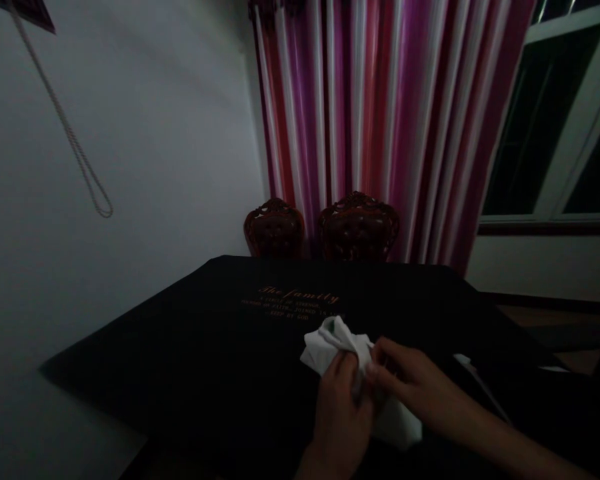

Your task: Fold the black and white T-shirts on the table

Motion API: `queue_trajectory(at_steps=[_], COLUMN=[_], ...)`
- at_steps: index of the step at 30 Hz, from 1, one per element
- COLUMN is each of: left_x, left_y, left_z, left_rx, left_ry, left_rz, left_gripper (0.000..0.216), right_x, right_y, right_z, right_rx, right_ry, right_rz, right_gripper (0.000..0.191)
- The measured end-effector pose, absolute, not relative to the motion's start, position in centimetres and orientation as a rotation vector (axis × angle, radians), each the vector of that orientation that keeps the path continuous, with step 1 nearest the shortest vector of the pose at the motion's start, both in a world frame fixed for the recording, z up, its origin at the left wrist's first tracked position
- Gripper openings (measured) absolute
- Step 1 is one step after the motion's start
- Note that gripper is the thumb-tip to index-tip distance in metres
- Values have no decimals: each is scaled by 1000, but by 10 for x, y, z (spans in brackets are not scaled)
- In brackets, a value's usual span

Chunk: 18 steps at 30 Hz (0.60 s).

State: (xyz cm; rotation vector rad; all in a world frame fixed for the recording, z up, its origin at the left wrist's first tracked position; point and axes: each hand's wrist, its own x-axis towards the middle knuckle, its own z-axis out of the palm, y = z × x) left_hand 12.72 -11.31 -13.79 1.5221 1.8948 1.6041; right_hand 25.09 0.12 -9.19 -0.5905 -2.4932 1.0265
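Note:
A crumpled white cloth (pixel 330 343) lies on a table draped in a black cloth (pixel 205 347) with orange lettering. My left hand (pixel 341 413) is closed on the cloth's near side, thumb and fingers pinching the fabric. My right hand (pixel 405 383) comes in from the right and grips the same cloth, its fingers pressed against the left hand. Part of the cloth hangs below the right hand toward me. The room is dim, so fine detail of the cloth is hard to make out.
Two carved dark red chairs (pixel 357 227) stand at the table's far edge. Behind them hangs a pink and purple striped curtain (pixel 380 120). A window (pixel 555 133) is at the right, a grey wall with a hanging cord (pixel 97 193) at the left.

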Motion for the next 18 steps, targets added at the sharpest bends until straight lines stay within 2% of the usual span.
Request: queue_trajectory(at_steps=[5, 9, 14, 18], left_x=[142, 136, 110, 71], left_y=[-135, -130, -119, -128], left_z=[-159, -151, -130, -93], left_rx=[1549, 1422, 1269, 1333], left_ry=[1848, 1632, 1691, 1832], left_rz=[1744, 1774, 1876, 2147], left_gripper=[35, 27, 16, 15], right_x=[257, 259, 269, 292], right_y=[-16, -13, 2, 28], right_z=[-95, -92, -74, -40], right_rx=[-554, -428, -469, -632], right_ry=[-2445, -2413, -2209, -1873], right_rz=[953, 991, 1179, 1155], right_gripper=[22, 14, 22, 25])
